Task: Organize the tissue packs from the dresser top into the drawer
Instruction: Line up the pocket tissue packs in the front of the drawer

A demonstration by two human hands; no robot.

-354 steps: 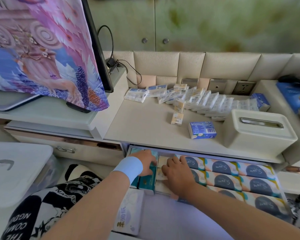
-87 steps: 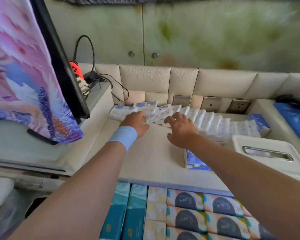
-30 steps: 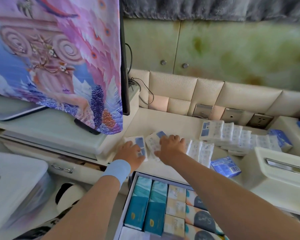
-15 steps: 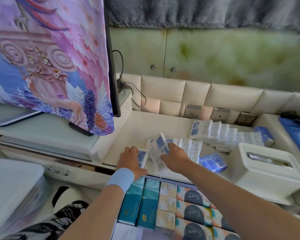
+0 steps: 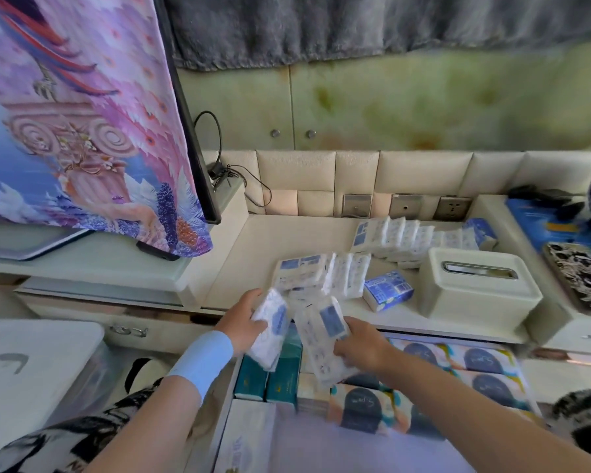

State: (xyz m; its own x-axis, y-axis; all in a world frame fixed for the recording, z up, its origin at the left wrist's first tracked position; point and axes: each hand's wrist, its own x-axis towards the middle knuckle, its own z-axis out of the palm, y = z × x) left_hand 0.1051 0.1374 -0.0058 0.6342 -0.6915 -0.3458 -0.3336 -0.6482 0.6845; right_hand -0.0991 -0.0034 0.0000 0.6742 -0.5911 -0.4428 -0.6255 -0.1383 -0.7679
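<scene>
My left hand (image 5: pixel 244 320) grips a white tissue pack (image 5: pixel 270 332) above the open drawer (image 5: pixel 522 397). My right hand (image 5: pixel 360 346) holds a stack of white tissue packs (image 5: pixel 316 343) beside it, over the drawer's left part. The drawer holds teal packs (image 5: pixel 270 380) at the left and patterned packs (image 5: pixel 475 367) across the rest. On the dresser top (image 5: pixel 253 254), a row of white packs (image 5: pixel 325 274) lies near the front, another row (image 5: pixel 400 237) further back, and a blue pack (image 5: pixel 388 290) lies alone.
A cream tissue box (image 5: pixel 475 291) stands on the dresser at the right. A screen draped in a patterned cloth (image 5: pixel 82 131) stands on the raised shelf at the left. A white lidded bin (image 5: pixel 31 370) sits low at the left. Wall sockets (image 5: pixel 403 206) line the padded back.
Both hands have lifted tissue packs off the dresser's front edge and brought them down over the open drawer. Earlier they gathered packs from the back of the dresser and pulled them forward.
</scene>
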